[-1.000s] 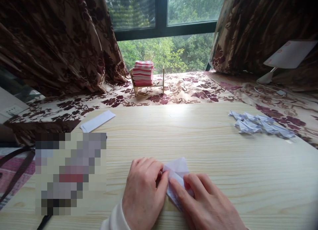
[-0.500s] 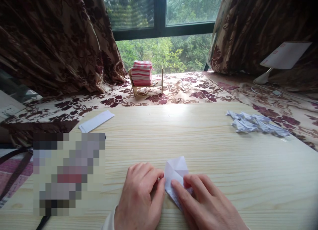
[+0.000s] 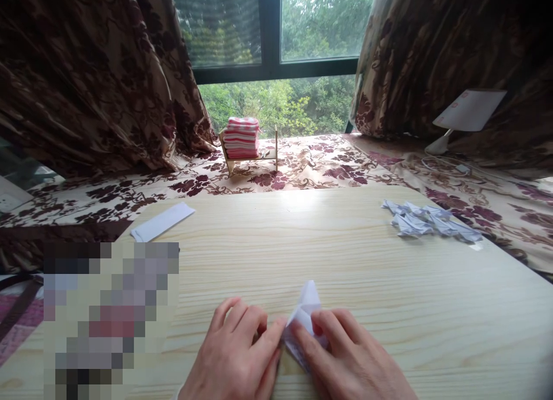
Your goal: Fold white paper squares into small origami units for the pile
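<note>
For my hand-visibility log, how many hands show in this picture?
2: the left hand at the left edge of the folded paper, and the right hand partly over it.

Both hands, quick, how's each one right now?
Left hand: curled, at the left edge of the folded white paper; grip cannot be told.
Right hand: partly curled, touching that paper from above; closed pinch cannot be told.

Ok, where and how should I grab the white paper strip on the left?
I'd likely pinch the white paper strip by its right end, coming from the near right: it lies flat and slanted, that end reaching further in on the tabletop while the left end sits near the edge.
</note>
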### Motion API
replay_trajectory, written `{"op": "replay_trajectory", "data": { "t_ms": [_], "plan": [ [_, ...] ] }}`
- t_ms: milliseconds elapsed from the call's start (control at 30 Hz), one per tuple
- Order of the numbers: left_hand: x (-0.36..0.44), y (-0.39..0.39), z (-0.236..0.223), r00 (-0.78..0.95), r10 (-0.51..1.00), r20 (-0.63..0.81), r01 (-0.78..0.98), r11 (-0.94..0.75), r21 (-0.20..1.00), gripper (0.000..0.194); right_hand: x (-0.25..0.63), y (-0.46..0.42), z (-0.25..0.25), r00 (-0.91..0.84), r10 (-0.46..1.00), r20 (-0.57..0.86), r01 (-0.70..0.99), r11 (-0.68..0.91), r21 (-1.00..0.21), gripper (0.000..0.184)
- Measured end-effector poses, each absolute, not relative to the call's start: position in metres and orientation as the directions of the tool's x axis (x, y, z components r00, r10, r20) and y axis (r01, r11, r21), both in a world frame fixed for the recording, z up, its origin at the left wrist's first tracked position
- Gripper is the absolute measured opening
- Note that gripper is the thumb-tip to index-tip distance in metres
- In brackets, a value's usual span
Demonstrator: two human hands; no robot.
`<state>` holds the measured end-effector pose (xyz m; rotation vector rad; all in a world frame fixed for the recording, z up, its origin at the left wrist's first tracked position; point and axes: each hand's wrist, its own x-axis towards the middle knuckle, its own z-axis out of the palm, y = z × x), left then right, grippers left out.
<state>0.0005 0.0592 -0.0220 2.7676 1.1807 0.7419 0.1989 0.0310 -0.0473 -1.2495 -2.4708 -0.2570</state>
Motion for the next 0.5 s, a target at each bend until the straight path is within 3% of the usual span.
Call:
{"op": "replay_trajectory", "data": {
  "t_ms": [300, 500],
  "plan": [
    [0.014, 0.061, -0.038, 0.517, 0.649, 0.558, 0.646, -0.724, 0.244, 0.028, 0.199, 0.031, -0.043, -0.527, 0.763, 0.375, 0.804, 0.591, -0.073, 0.026],
    [0.008, 0.054, -0.031, 0.515, 0.687, 0.512, 0.636, -0.707, 0.309, 0.027, 0.198, 0.032, -0.044, -0.509, 0.768, 0.388, 0.811, 0.579, -0.083, 0.024]
  ]
}}
